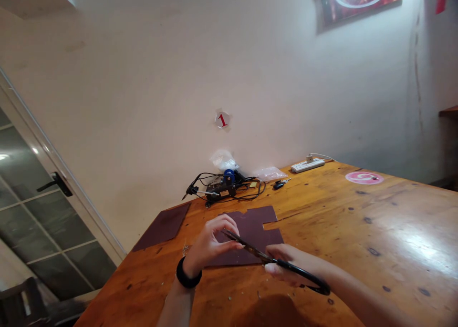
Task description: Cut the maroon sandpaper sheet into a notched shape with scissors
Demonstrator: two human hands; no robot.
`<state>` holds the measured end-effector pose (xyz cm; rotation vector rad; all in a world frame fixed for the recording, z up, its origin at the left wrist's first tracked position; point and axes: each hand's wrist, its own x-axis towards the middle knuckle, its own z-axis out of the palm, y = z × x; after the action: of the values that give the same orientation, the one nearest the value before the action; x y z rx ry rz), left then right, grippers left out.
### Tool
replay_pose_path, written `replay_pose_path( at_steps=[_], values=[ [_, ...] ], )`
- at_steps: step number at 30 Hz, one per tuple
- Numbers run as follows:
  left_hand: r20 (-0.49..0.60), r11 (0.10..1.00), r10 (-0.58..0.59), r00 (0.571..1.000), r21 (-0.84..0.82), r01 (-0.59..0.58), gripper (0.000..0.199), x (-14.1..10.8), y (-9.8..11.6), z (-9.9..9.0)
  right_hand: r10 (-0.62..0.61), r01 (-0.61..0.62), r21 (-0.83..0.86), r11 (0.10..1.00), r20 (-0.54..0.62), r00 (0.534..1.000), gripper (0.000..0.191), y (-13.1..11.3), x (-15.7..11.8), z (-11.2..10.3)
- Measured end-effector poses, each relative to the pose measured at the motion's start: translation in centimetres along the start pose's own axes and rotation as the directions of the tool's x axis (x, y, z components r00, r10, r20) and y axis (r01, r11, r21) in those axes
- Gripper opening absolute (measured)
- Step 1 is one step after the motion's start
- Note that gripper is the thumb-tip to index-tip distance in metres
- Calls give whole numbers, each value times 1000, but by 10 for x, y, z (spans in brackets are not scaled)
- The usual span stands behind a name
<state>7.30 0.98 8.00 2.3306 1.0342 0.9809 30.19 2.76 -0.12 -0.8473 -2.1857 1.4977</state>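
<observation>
My right hand (284, 260) grips a pair of dark scissors (300, 272) with a black handle loop that reaches back under the wrist. The blades slant up to the left, and their tips lie within the curl of my left hand (214, 241). Its thumb and fingers are bent in a pinch close to the blades. Whatever small thing they hold is hidden or too small to make out. Beneath both hands lies a dark maroon mat (250, 222) with notches cut in its edge.
Behind the mat, a soldering station (222, 189) with tangled black cables stands against the wall. Side cutters (281, 184), a clear plastic bag (270, 173) and a white power strip (307, 165) lie nearby. Another maroon sheet (162, 227) is at left. Small scraps dot the wooden table (411, 227).
</observation>
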Motion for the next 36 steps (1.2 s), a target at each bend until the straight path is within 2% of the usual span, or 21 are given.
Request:
replay_pose_path(
  at_steps=[8,13,19,21,22,24,25,27,30,33,36],
  values=[
    [-10,1000,-5,1000,26,6,20,1,-1,0,-39,36,-46,998,-62,997,42,-2,0,1],
    [8,1000,-8,1000,28,8,20,2,1,0,-29,29,6,1000,-26,999,39,3,-1,6],
    [1,999,-30,1000,-19,30,19,3,0,2,-137,136,-10,991,-103,985,42,12,7,10],
    [-76,997,-52,996,-63,47,28,2,-3,3,-176,166,-77,983,-154,972,42,10,8,8],
    [-153,993,-81,985,-101,66,40,2,-4,3,-194,173,-124,977,-189,963,42,9,9,7],
    [-304,970,-182,935,-213,119,66,3,-6,5,-214,156,-221,963,-272,938,44,9,10,5],
    [-334,948,-247,910,-279,155,71,3,-6,6,-213,130,-262,956,-319,924,45,9,11,4],
    [-299,893,-362,883,-384,236,65,4,-4,10,-211,80,-318,945,-402,891,46,11,11,1],
    [-230,828,-467,854,-452,331,53,7,4,20,-212,45,-345,938,-465,859,47,12,11,-1],
    [-229,804,-511,829,-468,367,48,10,10,29,-212,25,-367,930,-480,852,48,9,9,0],
    [-241,797,-500,832,-504,332,45,12,10,32,-203,0,-394,919,-473,858,48,7,9,2]
  ],
)
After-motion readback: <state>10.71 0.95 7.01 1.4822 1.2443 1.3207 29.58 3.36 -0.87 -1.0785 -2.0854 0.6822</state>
